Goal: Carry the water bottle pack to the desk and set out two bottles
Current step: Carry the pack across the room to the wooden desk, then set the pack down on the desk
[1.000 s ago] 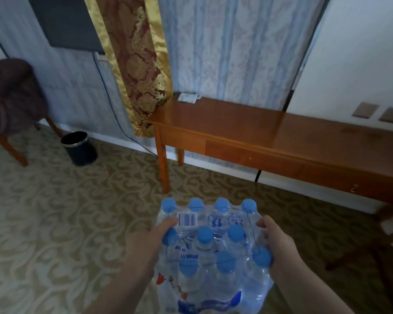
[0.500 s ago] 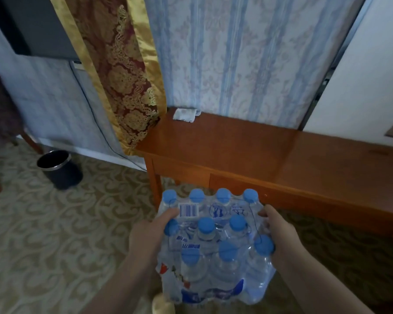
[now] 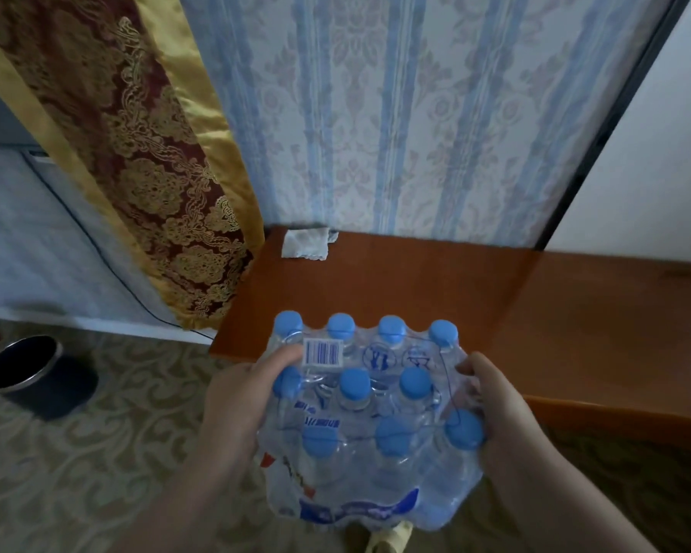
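Note:
I hold a shrink-wrapped water bottle pack [image 3: 368, 425] in front of me, low in the head view. It holds several clear bottles with blue caps and has a barcode sticker on top. My left hand [image 3: 240, 409] grips its left side, thumb on the wrap near the sticker. My right hand [image 3: 499, 413] grips the right side. The pack hangs in the air over the front left edge of the wooden desk [image 3: 435, 297], its far row of caps above the desktop.
A crumpled white cloth [image 3: 306, 242] lies at the desk's back left corner. A dark waste bin [image 3: 36, 377] stands on the patterned carpet at left. A red and gold drape [image 3: 144, 153] and a black cable hang left of the desk. Striped wallpaper lies behind.
The desk has come much closer and now fills the middle of the view. The pack stays held in both hands and now reaches over the desk's front edge.

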Demonstrator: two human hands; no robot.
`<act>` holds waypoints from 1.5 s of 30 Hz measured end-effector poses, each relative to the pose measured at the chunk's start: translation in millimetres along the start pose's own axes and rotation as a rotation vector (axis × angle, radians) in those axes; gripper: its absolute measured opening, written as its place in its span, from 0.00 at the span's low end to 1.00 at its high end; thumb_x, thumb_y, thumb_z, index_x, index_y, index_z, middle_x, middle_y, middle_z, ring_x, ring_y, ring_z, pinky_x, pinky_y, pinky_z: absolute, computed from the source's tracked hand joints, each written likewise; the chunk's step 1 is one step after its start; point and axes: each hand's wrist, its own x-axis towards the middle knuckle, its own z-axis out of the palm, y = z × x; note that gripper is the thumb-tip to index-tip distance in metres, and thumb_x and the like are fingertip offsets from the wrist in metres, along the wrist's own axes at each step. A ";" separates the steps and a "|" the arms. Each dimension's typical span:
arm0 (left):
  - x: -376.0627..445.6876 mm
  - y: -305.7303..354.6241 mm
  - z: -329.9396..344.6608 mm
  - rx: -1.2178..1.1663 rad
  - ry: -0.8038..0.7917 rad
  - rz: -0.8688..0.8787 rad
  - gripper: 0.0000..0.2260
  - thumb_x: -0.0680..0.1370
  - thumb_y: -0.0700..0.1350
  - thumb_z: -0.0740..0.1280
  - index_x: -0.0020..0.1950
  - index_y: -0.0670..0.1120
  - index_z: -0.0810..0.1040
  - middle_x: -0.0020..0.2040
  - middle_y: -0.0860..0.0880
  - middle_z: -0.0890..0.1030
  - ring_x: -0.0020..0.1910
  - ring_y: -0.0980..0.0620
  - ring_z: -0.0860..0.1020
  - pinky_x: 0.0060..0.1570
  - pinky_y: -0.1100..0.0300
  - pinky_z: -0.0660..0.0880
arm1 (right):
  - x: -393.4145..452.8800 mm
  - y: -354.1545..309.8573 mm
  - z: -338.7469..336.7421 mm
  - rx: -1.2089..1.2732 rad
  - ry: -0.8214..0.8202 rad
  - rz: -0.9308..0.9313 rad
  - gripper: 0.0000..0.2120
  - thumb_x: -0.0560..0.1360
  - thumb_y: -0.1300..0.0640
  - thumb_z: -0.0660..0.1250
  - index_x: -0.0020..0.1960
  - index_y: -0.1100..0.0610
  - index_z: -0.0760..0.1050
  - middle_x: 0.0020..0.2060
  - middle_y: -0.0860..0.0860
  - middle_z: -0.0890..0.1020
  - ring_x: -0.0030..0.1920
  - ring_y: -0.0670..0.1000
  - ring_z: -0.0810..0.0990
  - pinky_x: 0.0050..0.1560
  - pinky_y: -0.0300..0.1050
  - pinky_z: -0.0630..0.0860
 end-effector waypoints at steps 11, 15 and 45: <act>109.5 77.6 46.5 0.020 0.039 0.004 0.31 0.55 0.64 0.78 0.46 0.41 0.87 0.38 0.42 0.88 0.41 0.39 0.87 0.48 0.43 0.82 | 109.3 -98.7 82.1 -0.096 -0.091 -0.066 0.10 0.61 0.54 0.69 0.38 0.56 0.71 0.33 0.55 0.70 0.40 0.56 0.68 0.42 0.53 0.67; 151.5 94.8 59.9 -0.042 0.030 -0.047 0.32 0.52 0.61 0.79 0.50 0.42 0.86 0.43 0.41 0.88 0.43 0.39 0.86 0.53 0.38 0.81 | 138.1 -123.2 111.1 -0.109 -0.057 -0.085 0.08 0.61 0.54 0.68 0.34 0.55 0.71 0.27 0.51 0.67 0.31 0.52 0.65 0.37 0.49 0.67; 320.1 151.2 58.1 0.739 -0.080 0.256 0.44 0.56 0.81 0.63 0.52 0.45 0.84 0.48 0.48 0.87 0.46 0.50 0.85 0.46 0.50 0.81 | 211.9 -137.9 170.0 -0.783 0.172 -0.498 0.25 0.69 0.37 0.66 0.53 0.57 0.75 0.45 0.52 0.82 0.43 0.50 0.80 0.40 0.53 0.79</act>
